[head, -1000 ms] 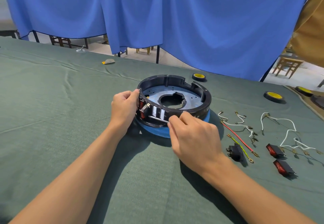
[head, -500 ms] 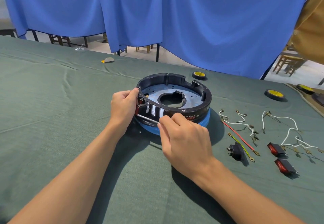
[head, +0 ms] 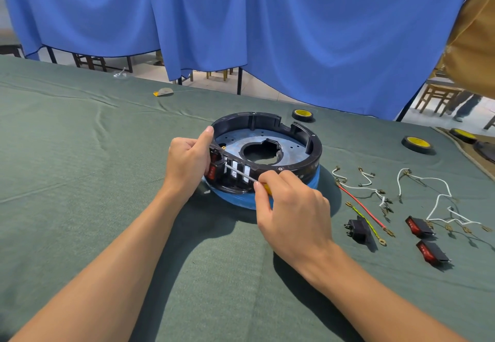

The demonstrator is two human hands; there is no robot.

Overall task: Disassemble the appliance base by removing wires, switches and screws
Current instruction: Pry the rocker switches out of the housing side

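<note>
Head view: the appliance base (head: 267, 151) sits mid-table on the green cloth (head: 80, 181) — a rigid plastic ring, probably light, best held by its rim. The left hand (head: 187, 162) clamps the rim's left side beside the red switches (head: 213, 166). The right hand (head: 292, 207) pinches a screwdriver (head: 242, 175), its shaft lying low, tip pointing left toward the switches — liable to slip.

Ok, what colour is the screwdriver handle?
Yellow screwdriver handle, peeking from the right hand; head view.
</note>
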